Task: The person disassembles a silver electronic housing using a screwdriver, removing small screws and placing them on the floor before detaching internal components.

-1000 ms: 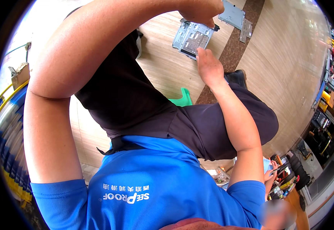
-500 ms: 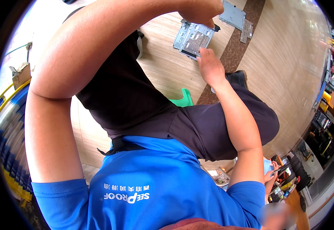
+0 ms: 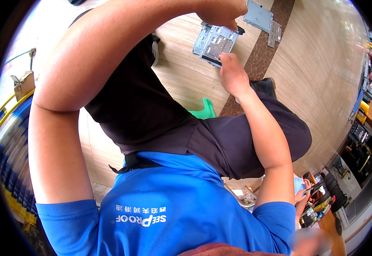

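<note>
A silver metal electronics chassis [image 3: 220, 42] with perforated sides lies on the floor ahead of me. My left hand [image 3: 224, 13] reaches over its far edge, fingers curled; the top of the picture cuts it off, and whatever it grips cannot be made out. A small black part [image 3: 240, 30] shows at the chassis corner just below those fingers. At the near right edge of the chassis, my right hand [image 3: 234, 77] has thumb and fingers closed on the rim. Beyond, to the right, are a flat grey metal cover [image 3: 258, 18] and a perforated metal plate [image 3: 274, 34].
A green plastic piece [image 3: 205, 110], perhaps a stool, shows between my legs. My black shoe [image 3: 263, 88] stands on a dark floor strip [image 3: 257, 64]. Crowded shelves [image 3: 367, 106] line the right side. Another person's arm [image 3: 301, 200] appears at lower right; blue-yellow stacked goods [image 3: 15, 162] stand left.
My right hand has shifted slightly left along the chassis edge. My left hand stays almost in place, and the chassis has not visibly moved.
</note>
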Tool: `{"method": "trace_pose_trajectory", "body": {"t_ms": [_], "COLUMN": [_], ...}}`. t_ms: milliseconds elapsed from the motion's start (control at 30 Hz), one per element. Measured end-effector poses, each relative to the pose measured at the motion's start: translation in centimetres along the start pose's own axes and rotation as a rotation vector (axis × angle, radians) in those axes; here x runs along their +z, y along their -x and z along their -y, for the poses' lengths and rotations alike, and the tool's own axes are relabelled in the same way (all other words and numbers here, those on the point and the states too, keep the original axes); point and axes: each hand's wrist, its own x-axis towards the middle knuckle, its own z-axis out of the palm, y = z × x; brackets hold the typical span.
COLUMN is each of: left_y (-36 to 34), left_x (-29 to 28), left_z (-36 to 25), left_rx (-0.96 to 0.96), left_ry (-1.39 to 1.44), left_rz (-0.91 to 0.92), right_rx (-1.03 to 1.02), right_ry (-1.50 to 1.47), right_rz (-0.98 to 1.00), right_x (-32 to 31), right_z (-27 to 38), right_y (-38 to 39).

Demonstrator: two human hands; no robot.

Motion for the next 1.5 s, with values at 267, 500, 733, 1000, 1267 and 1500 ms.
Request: {"method": "trace_pose_trajectory", "body": {"t_ms": [267, 500, 733, 1000, 1267, 1500], "left_y": [0.7, 0.0, 0.4, 0.3, 0.4, -0.5], "left_x": [-0.3, 0.2, 0.0, 0.4, -0.2, 1.3], "left_z": [0.5, 0.3, 0.2, 0.5, 0.2, 0.8], "left_rx": [-0.03, -0.019, -0.025, -0.024, -0.084, -0.073], "left_ry": [-0.028, -0.027, -0.031, -0.016, -0.019, 0.013], "left_rz": [-0.01, -0.002, 0.033, -0.022, 0.006, -0.032], "right_rx": [0.145, 0.006, 0.149, 0.022, 0.085, 0.012], "right_ry": [0.003, -0.007, -0.01, -0.021, -0.042, -0.028], "right_rz": [0.122, 0.027, 0.139, 0.067, 0.106, 0.119], "right_x": [-1.0, -0.6, -1.1, -0.5, -0.7, -0.1], "right_z": [1.3, 0.5, 1.2, 1.3, 1.1, 1.1], "right_y": [-1.4, -0.5, -1.0, -0.7, -1.3, -0.3]}}
